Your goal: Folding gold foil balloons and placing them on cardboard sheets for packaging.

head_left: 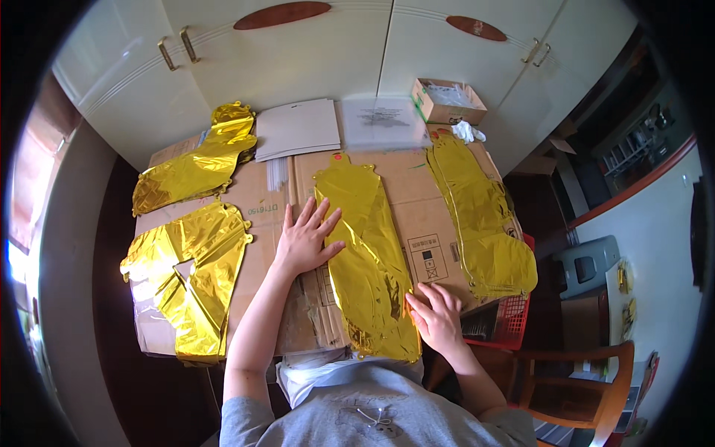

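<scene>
A long, flat gold foil balloon [361, 246] lies on the cardboard in front of me, its surface creased and its edge tabbed at the far end. My left hand [307, 242] is spread palm down across the balloon's left edge, fingers apart. At the near right edge of the same balloon is my right hand [438, 316], thumb and forefinger close together on the foil rim. A thin orange streak [407, 307] shows beside those fingertips; I cannot tell whether it is a reflection or an object. The other fingers rest toward the cardboard.
More flat gold foil balloons lie at far left [197, 167], near left [201, 238] and right [480, 223] on the cardboard [298, 335]. Along the back are grey sheets [298, 128], a clear bag [381, 121] and a small box [450, 100]. A red basket [514, 320] and wooden chair [614, 387] stand at right.
</scene>
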`<move>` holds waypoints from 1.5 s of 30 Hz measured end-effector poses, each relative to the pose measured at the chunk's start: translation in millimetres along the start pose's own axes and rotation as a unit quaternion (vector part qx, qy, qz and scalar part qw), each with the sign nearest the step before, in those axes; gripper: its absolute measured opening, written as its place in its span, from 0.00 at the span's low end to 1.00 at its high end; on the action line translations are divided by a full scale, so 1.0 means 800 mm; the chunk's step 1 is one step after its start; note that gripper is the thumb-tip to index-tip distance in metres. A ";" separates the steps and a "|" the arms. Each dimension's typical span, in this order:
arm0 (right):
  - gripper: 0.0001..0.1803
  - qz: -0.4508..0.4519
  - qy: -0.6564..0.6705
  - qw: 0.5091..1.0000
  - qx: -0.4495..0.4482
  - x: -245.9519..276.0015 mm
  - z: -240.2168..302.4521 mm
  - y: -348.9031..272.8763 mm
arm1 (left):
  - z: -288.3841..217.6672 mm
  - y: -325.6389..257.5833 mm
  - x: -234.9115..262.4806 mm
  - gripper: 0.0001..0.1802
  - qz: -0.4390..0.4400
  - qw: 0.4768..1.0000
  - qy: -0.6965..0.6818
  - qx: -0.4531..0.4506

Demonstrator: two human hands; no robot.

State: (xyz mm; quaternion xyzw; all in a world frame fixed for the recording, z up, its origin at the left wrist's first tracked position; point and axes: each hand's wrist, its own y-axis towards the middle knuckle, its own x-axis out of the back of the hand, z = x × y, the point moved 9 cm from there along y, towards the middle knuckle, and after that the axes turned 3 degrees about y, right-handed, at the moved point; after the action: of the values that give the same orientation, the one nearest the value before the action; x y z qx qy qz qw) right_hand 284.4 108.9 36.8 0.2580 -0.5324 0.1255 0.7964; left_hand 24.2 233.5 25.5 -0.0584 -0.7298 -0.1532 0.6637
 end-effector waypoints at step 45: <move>0.25 0.210 0.027 0.923 0.321 -0.095 0.118 0.098 | 0.009 0.007 -0.002 0.52 0.017 0.999 0.019 0.027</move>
State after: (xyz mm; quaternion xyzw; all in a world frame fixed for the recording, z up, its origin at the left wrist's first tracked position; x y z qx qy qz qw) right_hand 142.4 128.6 17.4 0.3787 -0.4837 0.4609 0.6404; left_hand 19.3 241.3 24.0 -0.0496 -0.7197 -0.1233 0.6815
